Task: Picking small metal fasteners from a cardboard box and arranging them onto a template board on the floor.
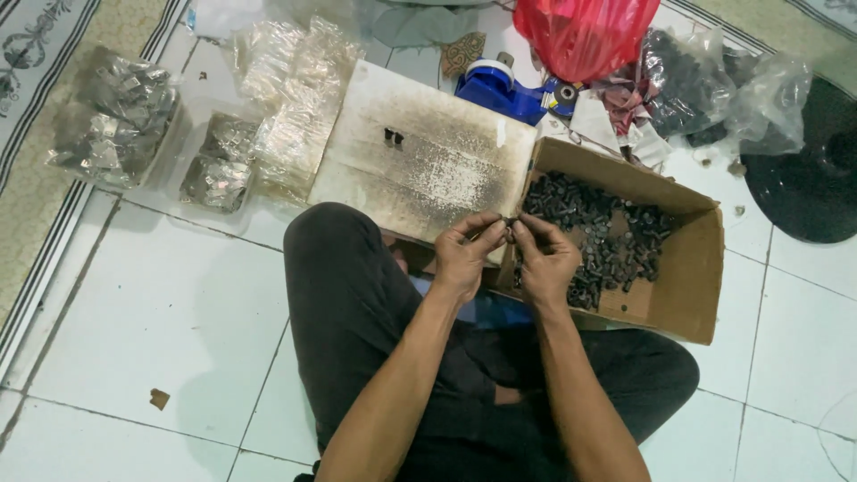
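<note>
Here both hands meet just above the near-left corner of the open brown cardboard box (pixel 687 268), and between the fingertips sits a small dark metal part (pixel 510 227), too small to make out in detail. The left hand (pixel 464 254) pinches it from one side with thumb and forefinger closed narrow; the right hand (pixel 544 259) closes on it from the other side in the same tight pinch, so each grip holds an end of the same piece or of two pieces being brought together, which of these I cannot tell.

To do this well, I judge the fingers should keep the part close over the box, so anything that slips falls back among the heap of dark small metal pieces (pixel 594 236) and not onto the white tiled floor (pixel 161 303). Forearms braced against the knees in dark trousers (pixel 348 295) would steady so fine a pinch.

The part looks dull, blackish and short, matching the heap in the box. Beyond the hands lies a worn, stained whitish board (pixel 420 152) with two tiny dark pieces (pixel 394 137) standing on it, well apart from the hands. Clear plastic bags of silvery parts (pixel 120 112) lie on the floor at the far left.
</note>
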